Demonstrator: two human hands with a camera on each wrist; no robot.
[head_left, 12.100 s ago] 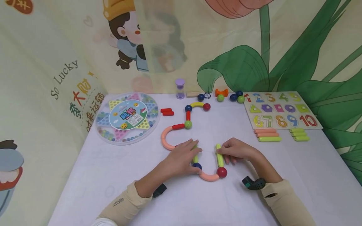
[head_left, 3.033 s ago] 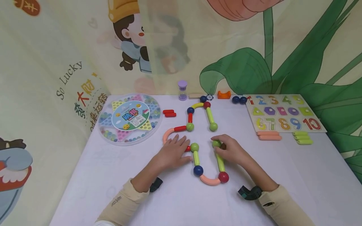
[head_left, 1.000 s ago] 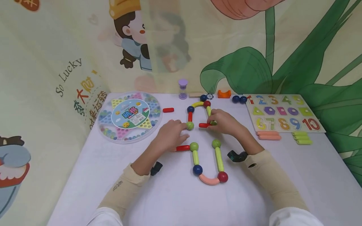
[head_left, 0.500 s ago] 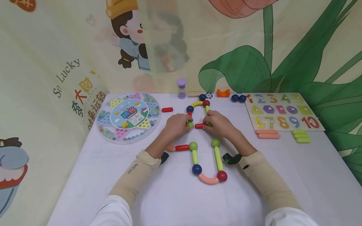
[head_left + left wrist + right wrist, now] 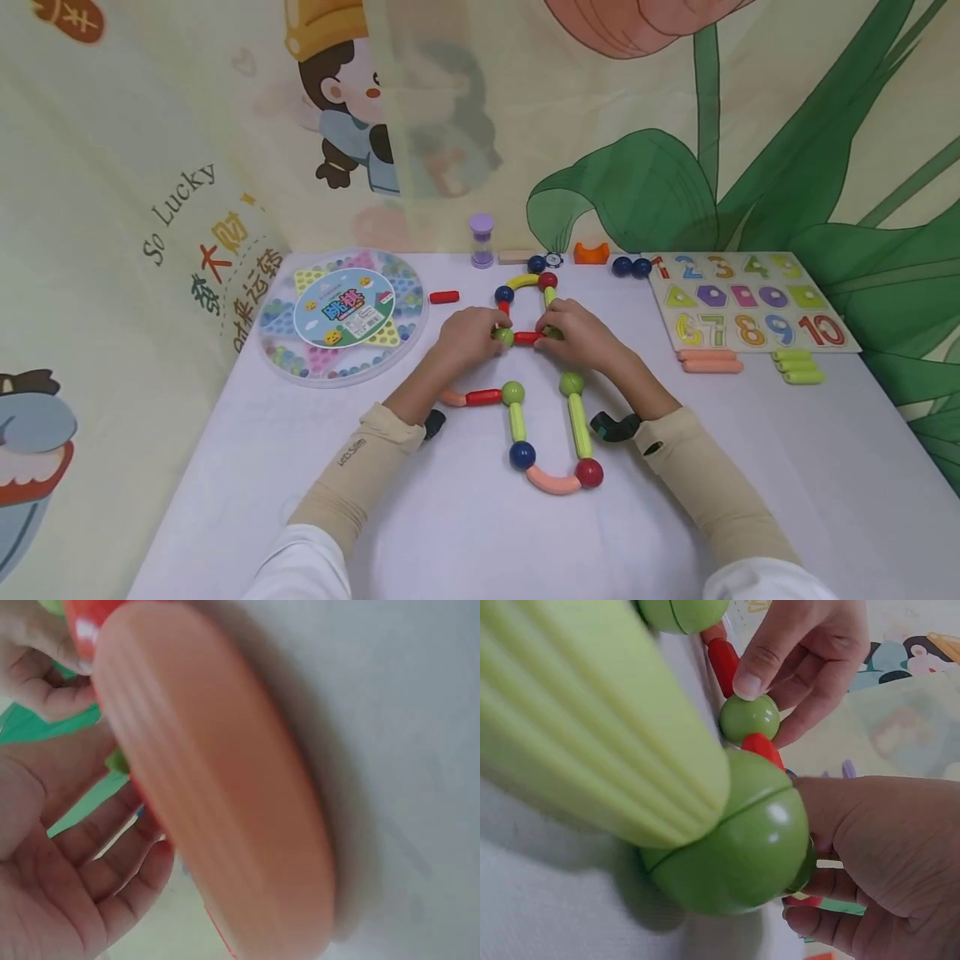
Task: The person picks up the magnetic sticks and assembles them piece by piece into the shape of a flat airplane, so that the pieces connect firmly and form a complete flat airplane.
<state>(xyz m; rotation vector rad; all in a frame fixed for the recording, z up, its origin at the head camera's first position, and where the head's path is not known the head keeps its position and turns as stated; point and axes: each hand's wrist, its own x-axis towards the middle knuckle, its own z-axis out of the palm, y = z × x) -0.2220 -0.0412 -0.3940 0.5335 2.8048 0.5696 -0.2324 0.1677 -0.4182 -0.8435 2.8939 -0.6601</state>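
Observation:
In the head view my left hand [image 5: 468,335] pinches a green magnetic ball [image 5: 505,337]. My right hand [image 5: 581,335] curls its fingers round another green ball [image 5: 553,332], partly hidden by them. A short red magnetic rod [image 5: 527,337] bridges the two balls. Above them, a red rod, a blue ball [image 5: 504,295], a yellow curved rod [image 5: 522,282], a red ball [image 5: 547,282] and a light green rod [image 5: 551,297] make an arch. The right wrist view shows the left thumb and fingers on the small green ball [image 5: 750,720]. A pink curved rod [image 5: 217,780] fills the left wrist view.
Nearer lies a chain of rods and balls, with a blue ball [image 5: 522,455], pink curve [image 5: 552,481] and red ball [image 5: 588,473]. A loose red rod [image 5: 444,297], round marble game [image 5: 341,317], hourglass [image 5: 482,240], number board [image 5: 753,302] and spare rods [image 5: 798,366] lie around.
Rods and green balls have joined the chain since the oldest frame. My right hand has brought a red rod up from beside the marble game; its left end now meets the left green ball.

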